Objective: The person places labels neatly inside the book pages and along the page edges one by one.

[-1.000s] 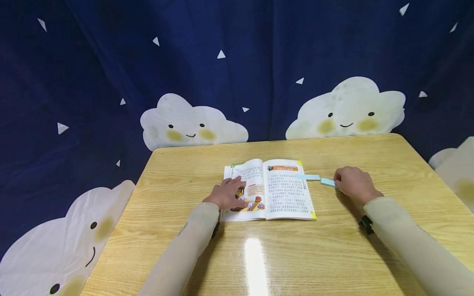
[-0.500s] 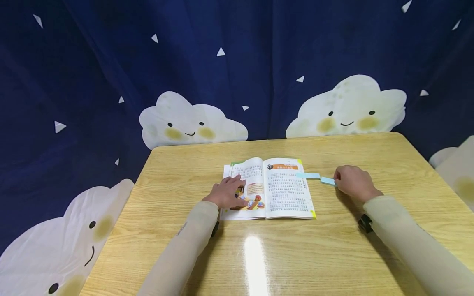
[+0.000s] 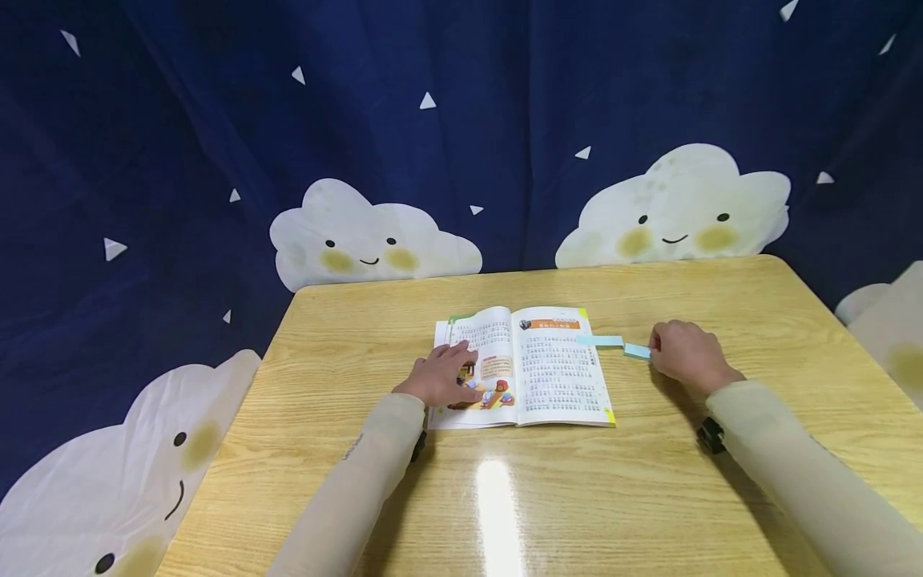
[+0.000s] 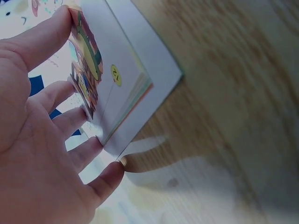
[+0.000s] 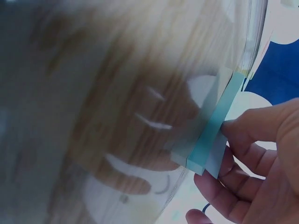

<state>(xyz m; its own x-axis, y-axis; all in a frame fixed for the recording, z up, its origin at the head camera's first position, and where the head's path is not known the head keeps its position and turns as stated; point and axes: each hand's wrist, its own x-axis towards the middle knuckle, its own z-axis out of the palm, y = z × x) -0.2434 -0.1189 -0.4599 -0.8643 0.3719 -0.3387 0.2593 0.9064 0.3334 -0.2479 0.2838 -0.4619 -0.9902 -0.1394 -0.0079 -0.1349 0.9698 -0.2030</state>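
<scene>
An open book [image 3: 558,381] lies flat, text on its right page and a coloured picture low on its left page. Fingers spread, my left hand [image 3: 437,377] rests on the left page; the left wrist view shows its fingertips along the outer edge of the book [image 4: 105,32]. A light blue paper strip [image 3: 606,341] lies across the right page's outer edge and sticks out past it. Right of the book, my right hand [image 3: 688,353] pinches a small light blue sticky-note pad [image 3: 637,351] by its end. The right wrist view shows the thumb against the pad [image 5: 217,116].
Everything lies on a light wooden table [image 3: 577,497] with a bright glare streak near the front. A dark blue curtain [image 3: 505,104] with smiling white clouds hangs behind and to the sides. A white cover edge [image 4: 159,60] projects beneath the book's left pages.
</scene>
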